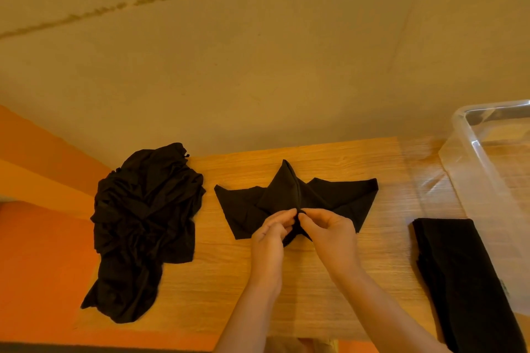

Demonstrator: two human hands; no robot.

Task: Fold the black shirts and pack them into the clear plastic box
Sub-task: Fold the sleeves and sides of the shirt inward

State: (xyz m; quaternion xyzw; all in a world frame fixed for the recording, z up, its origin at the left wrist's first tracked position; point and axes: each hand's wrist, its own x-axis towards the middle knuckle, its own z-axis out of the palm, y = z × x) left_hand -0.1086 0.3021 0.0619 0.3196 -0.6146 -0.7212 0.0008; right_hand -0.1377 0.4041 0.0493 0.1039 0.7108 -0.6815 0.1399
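Fingers [286, 216] of both my hands are pinching the near middle of the black shirt [329, 195] I am folding: my left hand [269, 238] and my right hand [329, 229] are meeting thumb to thumb on a raised ridge of cloth, each gripping it from its own side. I am judging this to be the folding step, partway through one shirt, with nothing yet going into the clear box [487, 157], which is sitting at the right end of the tabletop [315, 281]. This shirt is lying in the middle of the tabletop, close to its far edge, its long axis running left to right along that edge, with one peak pointing away from me and a flat wing spreading to either side. Next I am probably needing to lay the ridge flat and bring the wings in, keeping the edges aligned, since soft cloth is prone to slipping. A crumpled pile [143, 223] is waiting near the left edge, and a folded shirt [459, 266] is lying just beside the box.
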